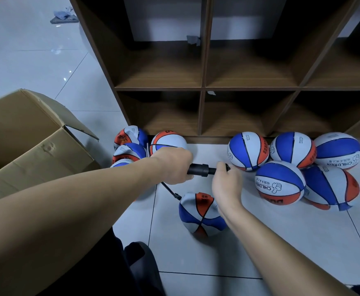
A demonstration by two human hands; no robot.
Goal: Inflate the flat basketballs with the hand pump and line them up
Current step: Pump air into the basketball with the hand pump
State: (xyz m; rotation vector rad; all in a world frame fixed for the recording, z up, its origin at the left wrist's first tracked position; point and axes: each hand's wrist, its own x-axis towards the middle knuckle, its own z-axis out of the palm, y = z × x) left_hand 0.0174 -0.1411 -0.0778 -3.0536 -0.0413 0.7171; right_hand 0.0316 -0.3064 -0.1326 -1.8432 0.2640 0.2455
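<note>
Step in hand: pumping air into one flat ball; by my reading the stroke is at or near its pushed-in end, since little rod shows between the two hands.
Left hand [176,166]: centre of the frame, fingers wrapped round the black barrel of the pump [198,169].
Right hand [225,181]: just right of it, fingers closed on the pump's handle end.
Hose [170,191]: thin and black, runs down from the pump to the top left of the ball on the floor.
Ball being filled [200,212]: lower centre, on the tile, still creased and sagging.
Filled balls [279,182]: five round ones clustered at centre right, touching, in front of the shelf [202,88].
Flat balls [130,146]: a slumped heap at centre left, between the shelf's foot and the cardboard box [36,142].
Next move: likely a pull of the handle out to the right, then repeated strokes; it calls for a steady barrel so the needle stays seated.
Progress: judged about halfway; lining up not yet done.
</note>
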